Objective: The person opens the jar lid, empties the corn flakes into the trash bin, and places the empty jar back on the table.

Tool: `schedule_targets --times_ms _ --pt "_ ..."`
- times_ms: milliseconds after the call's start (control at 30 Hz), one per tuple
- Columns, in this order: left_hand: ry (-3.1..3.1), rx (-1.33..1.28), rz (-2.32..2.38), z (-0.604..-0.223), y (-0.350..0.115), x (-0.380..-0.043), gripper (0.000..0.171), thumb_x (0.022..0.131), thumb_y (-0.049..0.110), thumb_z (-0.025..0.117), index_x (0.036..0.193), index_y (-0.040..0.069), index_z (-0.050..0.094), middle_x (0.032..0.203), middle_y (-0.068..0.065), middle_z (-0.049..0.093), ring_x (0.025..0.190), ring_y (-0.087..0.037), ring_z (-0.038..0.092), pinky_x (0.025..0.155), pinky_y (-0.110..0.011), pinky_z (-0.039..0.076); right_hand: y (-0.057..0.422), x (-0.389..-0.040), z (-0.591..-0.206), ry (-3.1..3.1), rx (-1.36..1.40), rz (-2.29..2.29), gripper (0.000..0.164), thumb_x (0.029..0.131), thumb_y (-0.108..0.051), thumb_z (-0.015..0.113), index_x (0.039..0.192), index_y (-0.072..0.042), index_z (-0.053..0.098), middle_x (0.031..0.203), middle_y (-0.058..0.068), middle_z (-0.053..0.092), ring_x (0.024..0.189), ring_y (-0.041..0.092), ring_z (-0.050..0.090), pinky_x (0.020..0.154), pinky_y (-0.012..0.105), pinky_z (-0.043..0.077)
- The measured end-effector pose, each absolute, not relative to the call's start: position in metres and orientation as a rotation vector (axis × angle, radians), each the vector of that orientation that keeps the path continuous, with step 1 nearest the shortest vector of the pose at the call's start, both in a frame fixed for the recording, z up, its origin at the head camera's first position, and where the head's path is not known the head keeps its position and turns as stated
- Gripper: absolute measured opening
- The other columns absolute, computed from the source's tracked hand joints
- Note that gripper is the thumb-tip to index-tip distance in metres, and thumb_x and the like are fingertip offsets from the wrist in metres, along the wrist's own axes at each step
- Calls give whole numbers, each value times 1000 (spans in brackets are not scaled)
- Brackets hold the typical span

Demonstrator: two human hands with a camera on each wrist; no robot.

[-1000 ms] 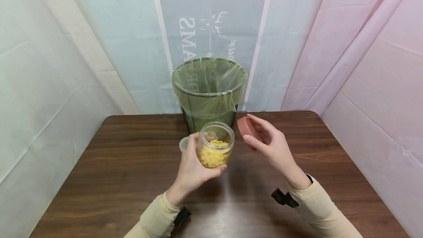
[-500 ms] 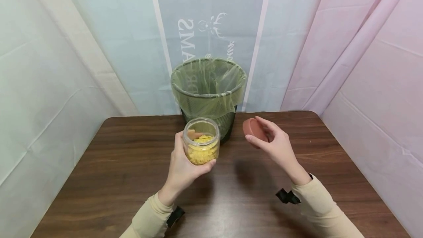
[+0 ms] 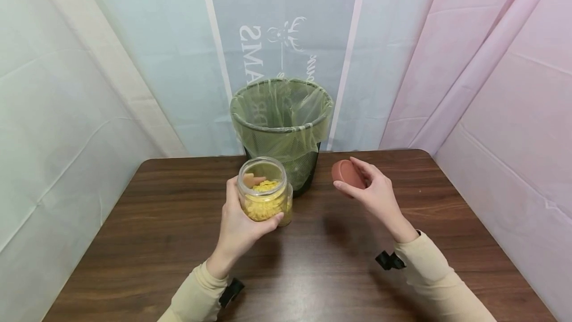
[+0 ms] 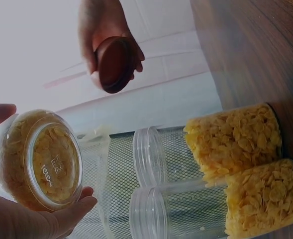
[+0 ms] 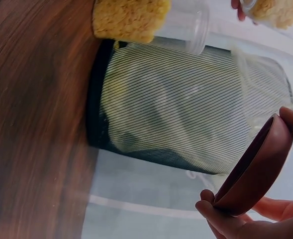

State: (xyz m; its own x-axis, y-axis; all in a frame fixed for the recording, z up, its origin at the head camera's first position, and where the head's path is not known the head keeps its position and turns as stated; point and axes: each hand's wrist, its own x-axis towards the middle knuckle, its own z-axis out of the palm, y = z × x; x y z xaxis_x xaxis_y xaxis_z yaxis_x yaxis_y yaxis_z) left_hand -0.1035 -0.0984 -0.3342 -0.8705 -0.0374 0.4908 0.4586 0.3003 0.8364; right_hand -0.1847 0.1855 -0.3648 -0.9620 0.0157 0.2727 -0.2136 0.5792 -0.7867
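My left hand (image 3: 239,222) grips a clear jar (image 3: 263,207) part filled with yellow flakes, raised and tilted with its uncovered mouth facing up. In the left wrist view the jar's round base (image 4: 54,162) shows embossed marks. My right hand (image 3: 377,198) holds a small, shallow, reddish-brown round dish (image 3: 348,175) on its side, thumb and fingers at its edges. The dish (image 5: 258,167) shows its dark hollow in the right wrist view. Two more clear jars, a nearer jar (image 4: 265,199) and a farther jar (image 4: 236,134), stand upright with flakes in their lower parts.
A black mesh bin (image 3: 308,163) with a pale green bag liner (image 3: 286,138) stands at the table's back edge, behind the jars. The brown wood table (image 3: 156,237) is enclosed by pale cloth walls (image 3: 505,113). The held jar largely hides the standing jars from the head view.
My left hand has moved left and slightly back with the jar, away from the bin's middle. My right hand has shifted a little right with the dish. A standing jar's right side now shows.
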Motion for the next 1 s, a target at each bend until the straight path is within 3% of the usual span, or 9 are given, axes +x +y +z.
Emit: schedule_targets --times_ms 167,367,767,1000 --pt "-2154 -351 -1602 -334 -102 -102 79 58 0 85 123 1 40 122 -5 61 107 -24 61 90 -20 45 190 -194 -372 -2580 149 1266 74 73 -46 78 137 -19 51 121 8 61 97 22 62 75 23 48" --pt "-2154 -336 -1597 -333 -106 -102 79 58 0 85 123 0 40 123 -7 61 106 -25 61 89 -19 45 194 -203 -380 -2602 134 1243 77 72 -51 77 137 -18 50 128 9 58 105 24 60 81 37 49" --pt "-2160 -327 -1632 -333 -111 -99 78 59 0 85 123 0 40 123 -8 61 108 -24 60 90 -19 45 203 -217 -395 -2659 130 1187 84 72 -55 75 139 -13 47 134 15 53 115 29 54 85 44 48" --pt "-2147 -330 -1624 -353 -118 -108 84 58 6 87 126 7 39 124 5 60 109 -16 59 92 -21 45 206 -226 -404 -2688 126 1145 87 71 -55 76 138 -8 47 130 16 55 112 30 54 85 43 47"
